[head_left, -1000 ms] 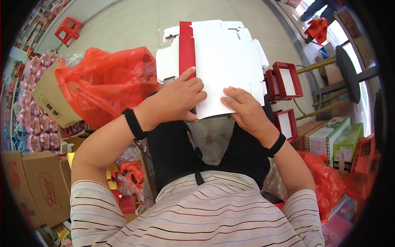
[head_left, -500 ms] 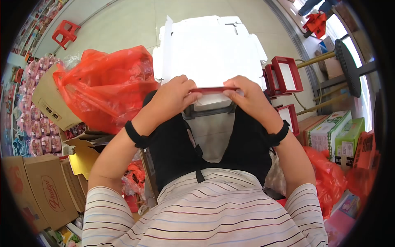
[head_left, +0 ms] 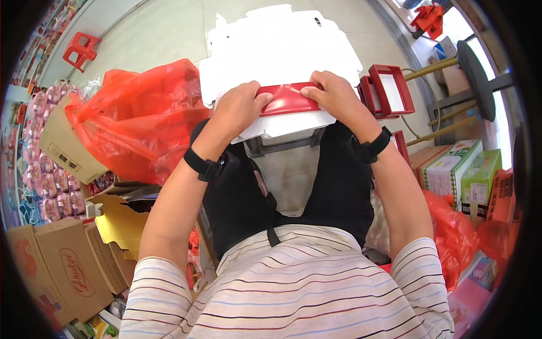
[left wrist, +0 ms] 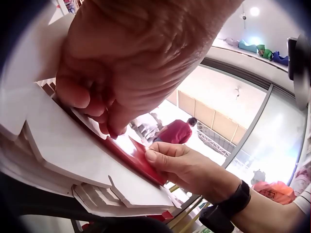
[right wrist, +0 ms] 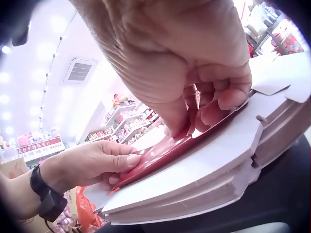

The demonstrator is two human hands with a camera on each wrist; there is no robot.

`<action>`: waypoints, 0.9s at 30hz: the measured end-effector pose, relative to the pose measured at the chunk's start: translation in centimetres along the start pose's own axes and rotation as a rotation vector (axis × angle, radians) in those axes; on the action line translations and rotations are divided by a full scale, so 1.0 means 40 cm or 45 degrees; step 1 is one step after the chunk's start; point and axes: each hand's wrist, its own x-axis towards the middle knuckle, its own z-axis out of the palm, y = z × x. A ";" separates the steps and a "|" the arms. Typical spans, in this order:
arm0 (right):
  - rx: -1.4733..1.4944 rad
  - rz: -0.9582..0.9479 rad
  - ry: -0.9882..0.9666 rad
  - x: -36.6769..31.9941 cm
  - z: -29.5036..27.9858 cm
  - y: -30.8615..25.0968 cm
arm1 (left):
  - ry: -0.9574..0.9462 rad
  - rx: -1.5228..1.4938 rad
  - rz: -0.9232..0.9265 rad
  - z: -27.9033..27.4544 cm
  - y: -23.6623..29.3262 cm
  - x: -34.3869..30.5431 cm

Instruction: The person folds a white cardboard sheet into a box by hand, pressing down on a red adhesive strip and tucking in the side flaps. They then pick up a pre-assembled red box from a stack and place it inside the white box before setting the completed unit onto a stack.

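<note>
A stack of flat white die-cut card sheets (head_left: 282, 51) lies over the knees, on something dark. Along its near side a glossy red panel (head_left: 289, 99) is bent up between the two hands. The left hand (head_left: 240, 107) pinches the panel's left end with thumb and curled fingers; the right hand (head_left: 339, 100) pinches its right end. In the left wrist view the red panel (left wrist: 141, 162) stands as a narrow strip above the stacked white layers (left wrist: 68, 141). From the right wrist, the red panel (right wrist: 160, 154) shows creased, with both thumbs on it.
An orange-red plastic bag (head_left: 141, 118) is at the left, above cardboard boxes (head_left: 73, 265). Red trays with white bases (head_left: 390, 93) stand at the right near a round stool (head_left: 476, 79). Green and white boxes (head_left: 480, 181) and another red bag (head_left: 451, 237) lie lower right.
The hands have gone from lying on a white sheet to gripping both ends of its near side. The red strip has moved from the upper left to the near side and now faces up.
</note>
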 end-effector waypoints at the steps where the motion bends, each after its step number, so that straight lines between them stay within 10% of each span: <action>1: -0.018 0.014 -0.016 -0.002 -0.002 -0.002 | 0.009 0.040 0.017 0.001 0.003 0.000; 27: -0.137 -0.011 -0.113 0.009 -0.004 -0.006 | -0.021 0.192 0.096 0.010 0.009 -0.003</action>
